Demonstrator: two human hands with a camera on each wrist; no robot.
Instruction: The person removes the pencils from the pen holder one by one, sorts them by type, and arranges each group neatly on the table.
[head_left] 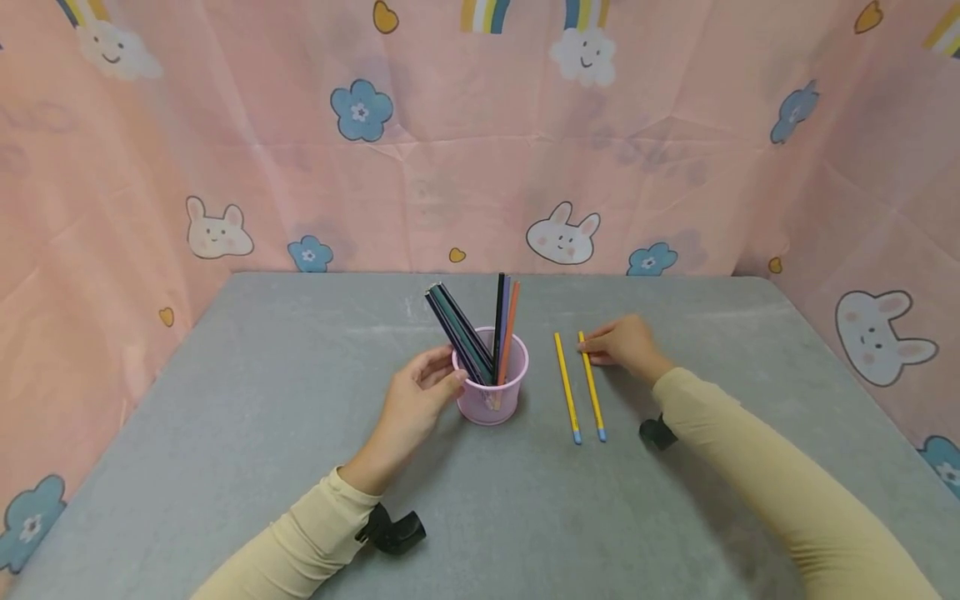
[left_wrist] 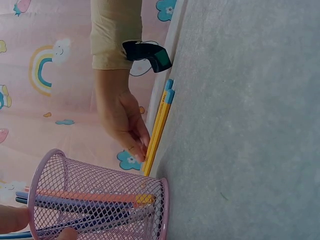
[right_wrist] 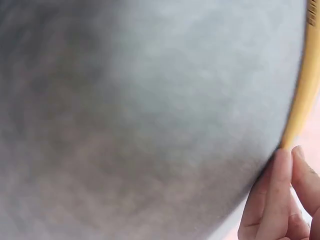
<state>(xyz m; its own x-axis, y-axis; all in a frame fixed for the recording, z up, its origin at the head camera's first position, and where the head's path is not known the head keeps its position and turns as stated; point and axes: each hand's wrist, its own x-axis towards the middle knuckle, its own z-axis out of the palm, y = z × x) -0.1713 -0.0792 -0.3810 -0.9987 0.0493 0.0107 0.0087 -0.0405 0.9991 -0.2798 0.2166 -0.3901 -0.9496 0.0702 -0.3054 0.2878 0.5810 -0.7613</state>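
Observation:
My left hand [head_left: 408,407] grips a pink mesh pencil cup [head_left: 487,407] by its left side, thumb and fingers near the rim. Several dark pencils [head_left: 459,329] lean left in the cup, while an orange pencil [head_left: 511,321], a purple one and a black one stand more upright. To the right of the cup, two yellow pencils with blue ends lie side by side. The right hand [head_left: 632,346] pinches the far end of the right yellow pencil [head_left: 592,385] between thumb and fingers. Just left of it lies the other yellow pencil [head_left: 566,385], untouched.
A grey table [head_left: 225,467] carries everything. Pink cloth [head_left: 465,167] printed with rabbits, flowers and clouds hangs behind it and along both sides. Black wrist cameras [head_left: 397,532] sit under both sleeves, close over the table.

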